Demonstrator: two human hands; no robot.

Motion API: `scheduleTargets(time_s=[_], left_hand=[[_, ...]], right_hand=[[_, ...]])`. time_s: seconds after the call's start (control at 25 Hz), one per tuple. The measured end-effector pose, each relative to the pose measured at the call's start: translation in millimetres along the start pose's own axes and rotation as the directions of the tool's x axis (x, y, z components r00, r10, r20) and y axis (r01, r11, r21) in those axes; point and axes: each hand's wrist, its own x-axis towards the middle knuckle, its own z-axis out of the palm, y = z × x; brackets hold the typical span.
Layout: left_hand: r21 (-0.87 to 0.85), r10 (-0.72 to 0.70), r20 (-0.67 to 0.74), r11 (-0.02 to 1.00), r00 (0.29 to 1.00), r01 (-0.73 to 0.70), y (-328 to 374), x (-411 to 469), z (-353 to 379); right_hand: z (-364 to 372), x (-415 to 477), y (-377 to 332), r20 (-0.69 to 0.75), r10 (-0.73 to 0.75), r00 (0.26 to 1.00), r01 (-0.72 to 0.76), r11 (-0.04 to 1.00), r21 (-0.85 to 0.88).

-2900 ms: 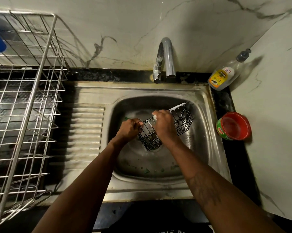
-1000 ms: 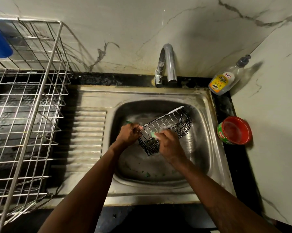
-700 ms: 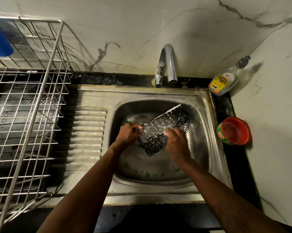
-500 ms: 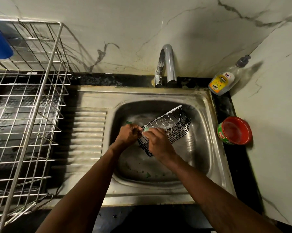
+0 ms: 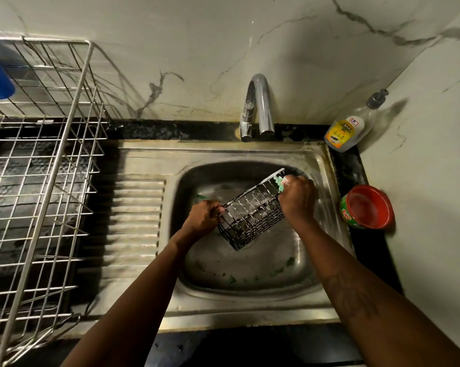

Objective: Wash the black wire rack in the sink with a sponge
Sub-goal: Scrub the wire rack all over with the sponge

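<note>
A small black wire rack (image 5: 252, 217) is held tilted over the steel sink (image 5: 250, 292), its soapy rim running up to the right. My left hand (image 5: 203, 217) grips the rack's lower left end. My right hand (image 5: 297, 198) holds a green, foamy sponge (image 5: 279, 181) against the rack's upper right corner; most of the sponge is hidden under my fingers.
A chrome tap (image 5: 258, 107) stands behind the basin. At the back right is a dish soap bottle (image 5: 348, 128), and a red tub (image 5: 366, 207) sits right of the sink. A large steel dish rack (image 5: 38, 181) fills the left counter, beside the ribbed drainboard (image 5: 136, 221).
My right hand with the sponge has slid from the rack's lower left end up along it to the upper right corner. My left hand has kept its grip.
</note>
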Motion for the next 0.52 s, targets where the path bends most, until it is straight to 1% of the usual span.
scheduleTargets(time_s=[0.08,0.16,0.24,0.28,0.36,0.52], left_hand=[[0.0,0.025,0.021,1.0,0.999,-0.025,2,0,2],[-0.02,0.028,0.032,0.999,0.999,-0.028,1,0,2],[-0.034,0.033,0.011,0.999,0.999,-0.033,2,-1,3],[-0.035,0.036,-0.021,0.999,0.999,-0.037,4,-1,3],[-0.031,0.026,-0.048,0.999,0.999,-0.028,5,0,3],[0.013,0.053,-0.004,0.999,0.999,-0.053,24,8,9]], right_hand=[[-4,-1,-5,0.013,0.102,0.995,-0.102,0.995,-0.017],[-5,1,-5,0.08,0.176,0.981,-0.178,0.984,0.027],[-9,3,-5,0.111,0.211,0.971,-0.22,0.973,0.069],[-11,4,-5,0.103,0.217,0.971,-0.228,0.968,0.108],[-21,4,-7,0.062,0.202,0.977,-0.21,0.958,0.196],[-48,4,-25,-0.021,0.12,0.993,-0.11,0.956,0.273]])
